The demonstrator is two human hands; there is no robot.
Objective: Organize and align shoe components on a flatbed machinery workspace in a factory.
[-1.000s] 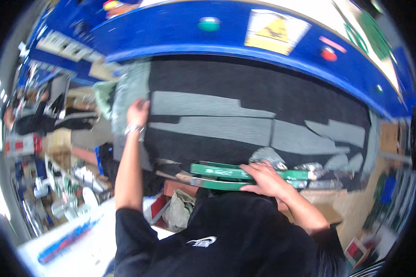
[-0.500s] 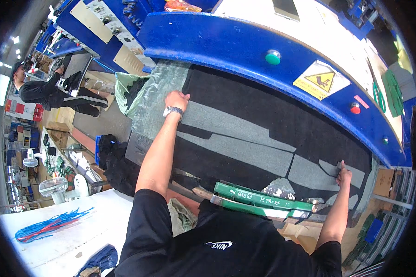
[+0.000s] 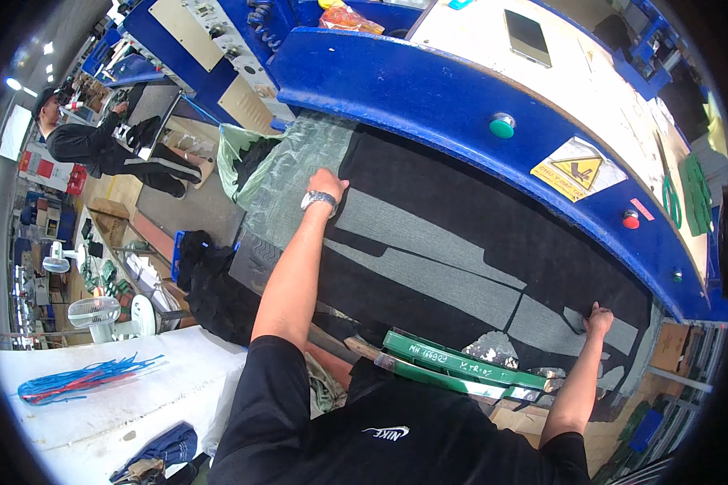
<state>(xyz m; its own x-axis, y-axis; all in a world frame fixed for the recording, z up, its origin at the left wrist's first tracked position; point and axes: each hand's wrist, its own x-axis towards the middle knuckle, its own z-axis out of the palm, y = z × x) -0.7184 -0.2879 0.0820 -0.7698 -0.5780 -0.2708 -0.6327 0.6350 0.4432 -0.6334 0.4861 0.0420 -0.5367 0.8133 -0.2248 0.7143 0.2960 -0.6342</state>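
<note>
Black fabric (image 3: 429, 182) with long shapes cut out of it lies over a grey-green surface (image 3: 404, 230), which shows through the gaps. At the fabric's left end, my left hand (image 3: 325, 187), with a metal watch at the wrist, is closed on its edge. My right hand (image 3: 598, 320) is closed at the right end, pinching a narrow part of the black fabric beside a cut-out. Both arms are stretched forward, well apart. Clear, wrinkled plastic film (image 3: 295, 178) covers the bed to the left of the fabric.
A blue machine beam (image 3: 396, 77) with a green button (image 3: 502, 125), a red button (image 3: 631, 219) and a warning sign curves along the far side. Green cutting dies (image 3: 453, 356) lie at the near edge. A person (image 3: 81, 141) stands far left. Blue cords rest on a white table (image 3: 162, 404).
The whole view has shifted slightly, so the scene sits further right and lower. Both hands stay at about the same spots on the black fabric.
</note>
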